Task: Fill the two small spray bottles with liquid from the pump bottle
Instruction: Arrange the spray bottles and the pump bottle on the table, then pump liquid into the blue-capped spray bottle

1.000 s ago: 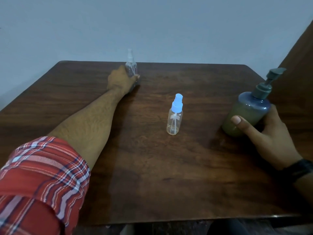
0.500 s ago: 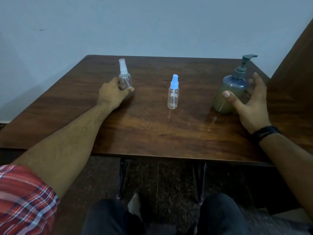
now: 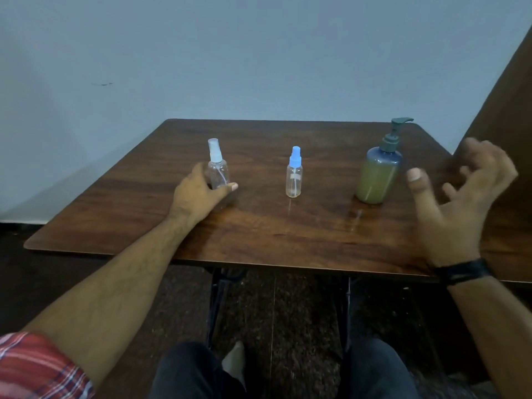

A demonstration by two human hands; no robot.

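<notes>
pump bottle (image 3: 377, 174): upright on table (image 3: 259, 226), far right side; dark green pump head, bluish top, yellowish-green liquid filling most of it
blue-cap spray bottle (image 3: 294, 175): upright, well left of pump bottle, mid table; clear body, looks empty, thin tube inside
white-cap spray bottle (image 3: 218, 168): upright, far left of pump bottle; clear, looks empty, white sprayer on
left hand (image 3: 198, 194): thumb and fingers curled round white-cap spray bottle's lower body, resting on table
right hand (image 3: 460, 197): just right of pump bottle, apart from it, raised, blurred; fingers spread loose, holding nothing
wristband (image 3: 463, 270): black, on right wrist
sleeve (image 3: 37, 367): red plaid, left arm
</notes>
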